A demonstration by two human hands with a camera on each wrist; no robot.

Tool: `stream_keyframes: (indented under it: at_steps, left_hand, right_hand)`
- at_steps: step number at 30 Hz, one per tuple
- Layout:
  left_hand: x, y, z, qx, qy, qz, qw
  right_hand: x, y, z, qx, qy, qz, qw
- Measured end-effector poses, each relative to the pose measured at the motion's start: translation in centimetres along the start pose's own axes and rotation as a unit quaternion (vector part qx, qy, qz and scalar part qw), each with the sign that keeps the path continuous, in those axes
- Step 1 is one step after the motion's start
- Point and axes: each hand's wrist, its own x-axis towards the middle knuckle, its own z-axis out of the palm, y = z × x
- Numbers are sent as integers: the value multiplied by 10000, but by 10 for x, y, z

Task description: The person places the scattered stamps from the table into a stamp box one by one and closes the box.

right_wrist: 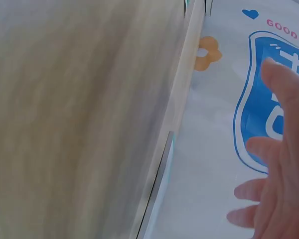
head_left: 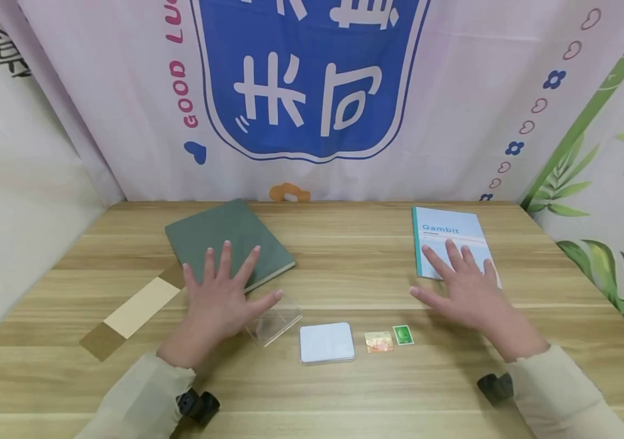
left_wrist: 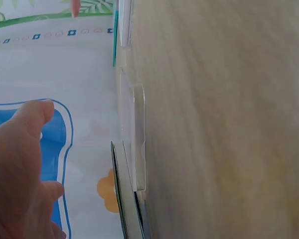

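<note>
My left hand (head_left: 218,305) is held with fingers spread over the near corner of a dark green hardcover book (head_left: 224,235). A clear plastic case (head_left: 276,320) lies by its thumb, partly covered by the hand in the head view. My right hand (head_left: 465,292) spreads its fingers over the lower part of a light blue "Gambit" notebook (head_left: 449,228). Both wrist views show the hands raised off the table, holding nothing. Between them lie a white rectangular card or flat case (head_left: 326,342), a small orange-gold stamp-like piece (head_left: 379,342) and a green stamp (head_left: 403,335).
A cream paper strip with brown ends (head_left: 143,308) lies on the left of the wooden table (head_left: 344,396). Behind the table hangs a printed curtain (head_left: 454,122), with more cloth at both sides. Each wrist carries a small black camera (head_left: 199,407).
</note>
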Motion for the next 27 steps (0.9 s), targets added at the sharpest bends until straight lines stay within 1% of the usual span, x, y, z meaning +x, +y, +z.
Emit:
stream_keyframes:
  at_steps: [3, 6, 8, 10, 13, 15, 17, 19, 22, 25, 27]
  left_hand:
    - [-2, 3, 0, -264, 118, 242, 9993]
    - [-6, 10, 1, -786, 203, 638, 9946]
    - [-11, 15, 2, -1237, 210, 916, 9879]
    - [-16, 21, 2, -1682, 149, 1139, 9790]
    - [-21, 27, 2, -2073, 125, 1359, 9687]
    - [-25, 30, 2, -2197, 100, 1472, 9644]
    - [-27, 32, 1, -2186, 115, 1628, 9621]
    - [-31, 34, 0, -2199, 58, 1775, 9592]
    - [-35, 37, 1, -2237, -123, 1940, 9551]
    - [-39, 40, 3, -2329, -370, 1972, 9516]
    - [-42, 42, 4, -2330, -441, 2007, 9505]
  right_hand:
    - [-3, -6, 0, 238, 158, -366, 9989]
    - [-5, -16, 2, 535, 266, -743, 9954]
    - [-7, -22, 4, 723, 300, -945, 9924]
    - [-10, -29, 6, 825, 329, -1116, 9898]
    - [-15, -36, 7, 977, 313, -1299, 9862]
    - [-18, -41, 7, 1050, 238, -1380, 9846]
    - [-22, -44, 8, 1162, 135, -1445, 9826]
    - [-25, -47, 8, 1233, 40, -1501, 9810]
    - [-28, -50, 10, 1352, -88, -1571, 9782]
    - [-30, -53, 13, 1414, -199, -1669, 9756]
    - [-32, -55, 14, 1443, -255, -1746, 9737]
